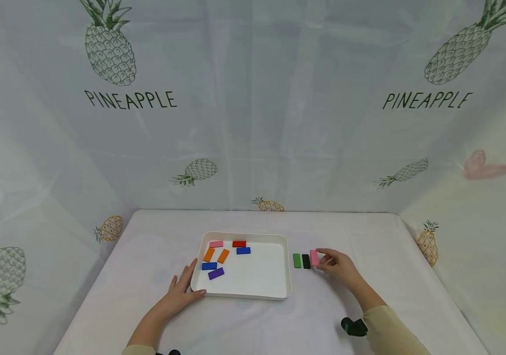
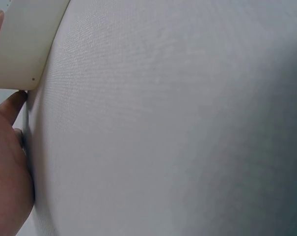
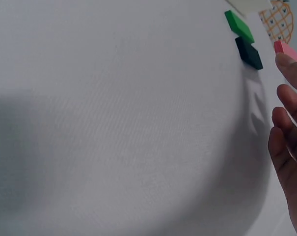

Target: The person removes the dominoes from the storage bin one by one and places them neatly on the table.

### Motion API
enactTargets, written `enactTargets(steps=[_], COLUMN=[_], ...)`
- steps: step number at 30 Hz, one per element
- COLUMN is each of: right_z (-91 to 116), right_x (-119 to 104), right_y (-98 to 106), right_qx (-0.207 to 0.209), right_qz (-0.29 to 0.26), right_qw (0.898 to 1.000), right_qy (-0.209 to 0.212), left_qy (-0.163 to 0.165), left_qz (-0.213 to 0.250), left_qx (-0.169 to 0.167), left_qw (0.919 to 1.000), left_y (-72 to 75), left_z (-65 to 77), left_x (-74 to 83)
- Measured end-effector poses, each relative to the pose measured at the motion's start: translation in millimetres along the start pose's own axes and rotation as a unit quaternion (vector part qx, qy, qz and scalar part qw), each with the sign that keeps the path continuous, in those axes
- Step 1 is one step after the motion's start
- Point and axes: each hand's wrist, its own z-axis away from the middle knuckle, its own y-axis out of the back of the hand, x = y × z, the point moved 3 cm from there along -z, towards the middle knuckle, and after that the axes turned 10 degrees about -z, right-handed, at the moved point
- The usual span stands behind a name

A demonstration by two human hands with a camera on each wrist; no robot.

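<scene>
My right hand [image 1: 342, 270] pinches a pink block [image 1: 313, 258] between thumb and fingers, just right of a black block [image 1: 306, 261] and a green block [image 1: 297, 260] on the table. In the right wrist view the held pink block [image 3: 288, 50] shows at the fingertips, above the cloth. My left hand [image 1: 176, 297] rests at the near left corner of a white tray [image 1: 253, 297], fingers fairly straight along its left side and thumb at the front edge. The left wrist view catches only part of that hand [image 2: 8, 172] beside the tray wall [image 2: 28, 44].
Inside the tray, toward its left, lie a pink block [image 1: 216, 244], a red block [image 1: 239, 244], two orange blocks [image 1: 209, 254], two blue blocks [image 1: 243, 250] and a purple block [image 1: 216, 273]. White cloth [image 1: 346, 229] covers the table, with pineapple-printed curtains [image 1: 253, 123] around it.
</scene>
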Motion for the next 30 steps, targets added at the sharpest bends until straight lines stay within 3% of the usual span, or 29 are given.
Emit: enactTargets(steps=[9, 30], right_z=[-4.8, -9.5], right_x=[18.2, 19.9], right_y=[1.8, 0.6], right_qx=[0.002, -0.002], right_qz=[0.003, 0.021], right_qw=[1.000, 1.000], right_qy=[0.003, -0.016], left_qy=[-0.002, 0.005], left_qz=[-0.006, -0.006], left_qx=[-0.001, -0.003], left_qw=[1.0000, 1.0000], left_y=[0.5, 0.9], left_z=[0.9, 1.8], left_x=[0.0, 2.2])
